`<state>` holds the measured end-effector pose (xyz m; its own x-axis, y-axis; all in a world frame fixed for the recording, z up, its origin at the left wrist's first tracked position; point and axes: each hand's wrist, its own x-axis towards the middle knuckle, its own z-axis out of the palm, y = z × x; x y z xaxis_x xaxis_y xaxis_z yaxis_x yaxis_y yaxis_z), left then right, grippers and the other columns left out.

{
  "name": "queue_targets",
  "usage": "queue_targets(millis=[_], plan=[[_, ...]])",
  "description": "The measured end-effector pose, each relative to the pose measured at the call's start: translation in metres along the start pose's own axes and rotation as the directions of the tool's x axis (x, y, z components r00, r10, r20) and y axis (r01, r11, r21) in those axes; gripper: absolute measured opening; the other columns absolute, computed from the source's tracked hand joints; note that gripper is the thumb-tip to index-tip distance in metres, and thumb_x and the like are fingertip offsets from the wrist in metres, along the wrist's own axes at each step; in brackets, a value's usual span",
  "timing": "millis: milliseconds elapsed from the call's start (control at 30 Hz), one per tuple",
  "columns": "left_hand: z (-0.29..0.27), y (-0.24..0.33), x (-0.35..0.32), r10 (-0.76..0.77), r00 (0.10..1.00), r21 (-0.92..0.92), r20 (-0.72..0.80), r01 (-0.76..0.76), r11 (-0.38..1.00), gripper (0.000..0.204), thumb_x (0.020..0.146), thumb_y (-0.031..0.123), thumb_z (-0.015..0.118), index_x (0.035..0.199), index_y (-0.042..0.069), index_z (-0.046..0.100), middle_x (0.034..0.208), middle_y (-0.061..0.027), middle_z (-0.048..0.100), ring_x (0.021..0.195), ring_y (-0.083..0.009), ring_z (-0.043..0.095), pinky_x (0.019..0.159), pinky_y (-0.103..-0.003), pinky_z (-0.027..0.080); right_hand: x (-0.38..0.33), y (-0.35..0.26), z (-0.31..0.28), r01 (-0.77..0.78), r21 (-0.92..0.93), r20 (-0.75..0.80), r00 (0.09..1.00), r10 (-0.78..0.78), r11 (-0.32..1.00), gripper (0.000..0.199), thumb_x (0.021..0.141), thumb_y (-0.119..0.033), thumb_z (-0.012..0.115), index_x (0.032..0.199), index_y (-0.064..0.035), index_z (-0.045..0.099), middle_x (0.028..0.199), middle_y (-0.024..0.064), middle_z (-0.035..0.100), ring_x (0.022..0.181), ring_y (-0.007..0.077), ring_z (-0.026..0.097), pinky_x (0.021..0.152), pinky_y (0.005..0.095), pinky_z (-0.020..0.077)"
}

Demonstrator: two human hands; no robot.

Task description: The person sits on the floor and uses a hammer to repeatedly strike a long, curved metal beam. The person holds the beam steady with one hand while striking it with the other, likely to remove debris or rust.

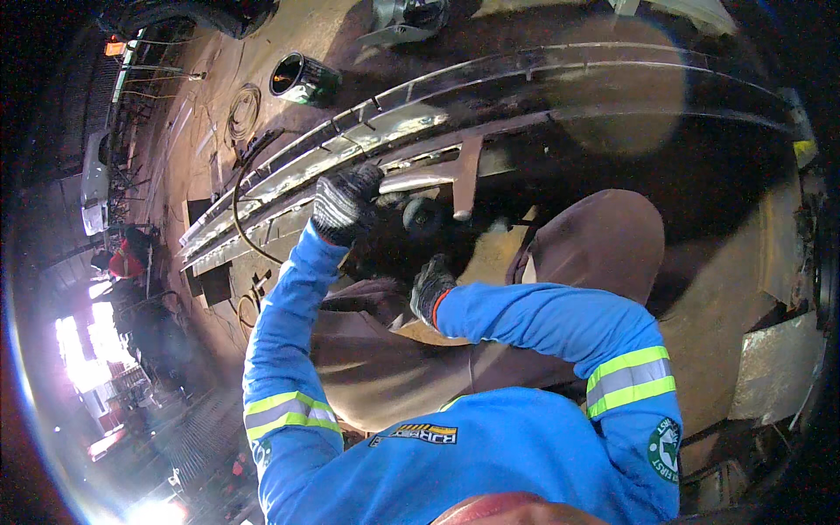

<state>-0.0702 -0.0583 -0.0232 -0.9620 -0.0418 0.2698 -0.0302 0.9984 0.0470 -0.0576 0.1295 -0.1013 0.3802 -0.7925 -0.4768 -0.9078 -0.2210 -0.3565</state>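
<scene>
Sitting curled by the long, curved, shiny metal frame (394,129), knit-gloved left hand (346,206) hides its grip; right hand (431,289), nearer, half-curled, hold unclear. Dark round object (422,216) right of left hand, shadow-blurred.

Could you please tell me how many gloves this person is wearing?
2: one on the left hand, beside the long metal frame; one on the right hand, nearer the body, its fingers partly in shadow.
</scene>
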Motion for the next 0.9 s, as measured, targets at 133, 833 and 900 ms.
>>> queue_targets(millis=[133,833,900], plan=[[0.045,-0.051,-0.001,-0.334,0.89,0.249,0.311,0.263,0.932,0.038,0.08,0.05,0.064,0.073,0.013,0.057,0.062,-0.012,0.06,0.048,-0.0302,0.058,0.042,-0.043,0.044,-0.014,-0.004,-0.017,0.015,0.095,0.065,0.998,-0.021,0.995,0.034,0.085,-0.017,0.051,0.114,-0.0048,0.065,0.117,0.0198,0.06,0.109,0.0402,0.054,0.083,0.0639,0.0378],[-0.049,0.021,-0.054,-0.727,0.636,0.316,0.258,0.656,0.685,0.042,0.082,0.051,0.06,0.081,0.009,0.062,0.067,-0.0185,0.062,0.067,-0.0372,0.063,0.059,-0.048,0.048,-0.025,0.057,-0.043,-0.139,0.172,-0.304,0.934,0.187,0.975,0.024,0.083,-0.019,0.05,0.095,-0.0055,0.066,0.095,0.0161,0.066,0.089,0.0306,0.064,0.072,0.0499,0.0475],[-0.068,0.022,-0.085,-0.785,0.577,0.331,0.226,0.712,0.619,0.048,0.081,0.055,0.059,0.081,0.007,0.063,0.067,-0.0186,0.063,0.069,-0.0374,0.064,0.061,-0.047,0.049,-0.028,0.088,-0.071,-0.275,0.117,-0.653,0.703,0.282,0.954,0.024,0.081,-0.019,0.05,0.095,-0.0055,0.064,0.087,0.0161,0.066,0.084,0.0317,0.064,0.069,0.0456,0.0492]])
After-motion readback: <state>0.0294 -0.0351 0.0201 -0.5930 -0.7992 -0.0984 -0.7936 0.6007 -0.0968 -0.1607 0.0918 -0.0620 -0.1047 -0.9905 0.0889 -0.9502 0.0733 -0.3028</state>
